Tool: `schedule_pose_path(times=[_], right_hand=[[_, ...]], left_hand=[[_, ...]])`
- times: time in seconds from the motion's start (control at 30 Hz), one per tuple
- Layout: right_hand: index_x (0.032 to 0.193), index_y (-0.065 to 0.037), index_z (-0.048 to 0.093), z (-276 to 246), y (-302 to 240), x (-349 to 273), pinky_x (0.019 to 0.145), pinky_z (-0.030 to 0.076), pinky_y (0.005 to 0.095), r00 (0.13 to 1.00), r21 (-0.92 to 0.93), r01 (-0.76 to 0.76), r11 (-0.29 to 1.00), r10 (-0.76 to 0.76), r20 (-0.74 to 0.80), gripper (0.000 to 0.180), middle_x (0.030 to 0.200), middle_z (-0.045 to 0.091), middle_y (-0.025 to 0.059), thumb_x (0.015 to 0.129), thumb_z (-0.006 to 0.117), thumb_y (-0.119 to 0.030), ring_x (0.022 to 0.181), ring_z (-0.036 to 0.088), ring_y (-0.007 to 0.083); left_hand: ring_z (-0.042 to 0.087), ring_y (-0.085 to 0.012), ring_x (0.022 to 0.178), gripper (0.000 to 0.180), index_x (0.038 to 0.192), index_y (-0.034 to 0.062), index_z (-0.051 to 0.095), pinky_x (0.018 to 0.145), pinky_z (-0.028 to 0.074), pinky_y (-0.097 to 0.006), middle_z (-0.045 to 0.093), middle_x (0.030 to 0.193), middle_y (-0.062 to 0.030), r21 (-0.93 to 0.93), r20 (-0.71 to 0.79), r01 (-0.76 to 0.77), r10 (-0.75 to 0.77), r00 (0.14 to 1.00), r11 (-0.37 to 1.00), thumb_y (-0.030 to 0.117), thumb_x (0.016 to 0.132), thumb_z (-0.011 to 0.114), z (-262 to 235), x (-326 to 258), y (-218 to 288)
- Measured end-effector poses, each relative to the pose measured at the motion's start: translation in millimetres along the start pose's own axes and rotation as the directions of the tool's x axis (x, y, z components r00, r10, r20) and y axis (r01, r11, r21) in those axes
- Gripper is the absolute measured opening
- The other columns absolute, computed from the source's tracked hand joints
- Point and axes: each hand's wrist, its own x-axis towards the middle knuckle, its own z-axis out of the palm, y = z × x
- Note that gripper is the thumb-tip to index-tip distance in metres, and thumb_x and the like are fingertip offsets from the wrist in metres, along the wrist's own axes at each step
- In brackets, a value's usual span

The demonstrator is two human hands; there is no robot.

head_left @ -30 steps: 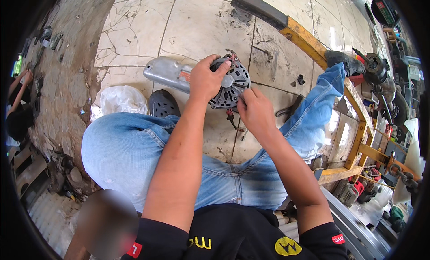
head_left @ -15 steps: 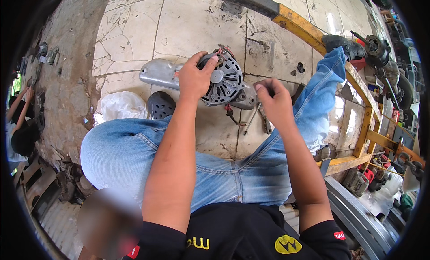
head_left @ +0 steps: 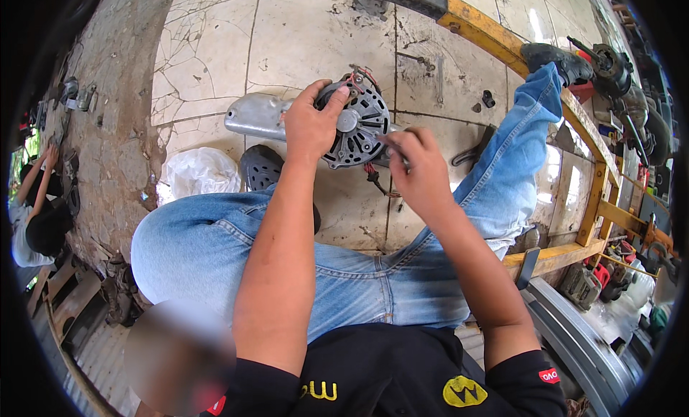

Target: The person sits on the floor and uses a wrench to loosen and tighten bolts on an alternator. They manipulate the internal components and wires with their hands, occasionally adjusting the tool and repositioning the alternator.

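Observation:
A round grey metal motor part [head_left: 359, 124] with slotted vents and red wires stands on its edge over the tiled floor. My left hand [head_left: 310, 124] grips its left rim and top. My right hand [head_left: 418, 167] is just to its right, fingers pinched on a small thin tool whose tip meets the part's lower right edge. A curved silver metal cover [head_left: 252, 115] lies behind the part, to its left.
My legs in blue jeans bracket the spot, the right leg [head_left: 518, 153] stretched toward a yellow metal frame [head_left: 583, 138]. A white plastic bag [head_left: 199, 173] and dark sandal [head_left: 260, 166] lie left. Tools and machines crowd the right. A person [head_left: 32, 216] crouches far left.
My right hand drew back from the part's lower edge and now pinches a small tool at its right side. My left hand kept its grip on the part.

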Motion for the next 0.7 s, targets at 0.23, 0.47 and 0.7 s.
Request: schedule_pose_path(times=[0.23,0.47,0.7], right_hand=[[0.112,-0.012,0.071,6.7,-1.8,-8.3,0.073,0.049,0.0407,0.987,-0.213,0.163,0.963,-0.157,0.044,0.034,0.091,0.055,0.0093,0.079,0.070,-0.004,0.083,0.058,0.0297],[0.115,-0.013,0.071,15.9,-4.8,-1.0,0.073,0.051,0.0398,0.982,-0.268,0.180,0.946,-0.157,0.108,0.034,0.096,0.056,0.0083,0.082,0.066,-0.007,0.089,0.059,0.0286],[0.117,-0.012,0.070,0.5,-5.4,-4.6,0.075,0.052,0.0406,0.980,-0.274,0.140,0.952,-0.094,0.174,0.036,0.096,0.055,0.0081,0.081,0.066,-0.006,0.092,0.059,0.0286]], left_hand=[[0.069,-0.0198,0.091,0.051,0.116,-0.0019,0.068,0.084,0.053,-0.031,0.073,0.100,-0.0153,0.009,-0.002,0.014,-0.014,1.000,1.000,0.039,0.087,0.077,0.8,1.7,-0.6],[0.070,-0.0198,0.091,0.052,0.116,-0.0027,0.068,0.084,0.053,-0.031,0.073,0.100,-0.0154,-0.017,0.031,-0.011,0.012,0.999,1.000,0.040,0.086,0.077,2.2,0.0,1.6],[0.069,-0.0204,0.092,0.052,0.116,-0.0026,0.068,0.084,0.053,-0.032,0.073,0.101,-0.0157,-0.011,0.004,-0.042,0.042,0.999,0.999,0.039,0.086,0.077,2.7,-0.6,-1.7]])
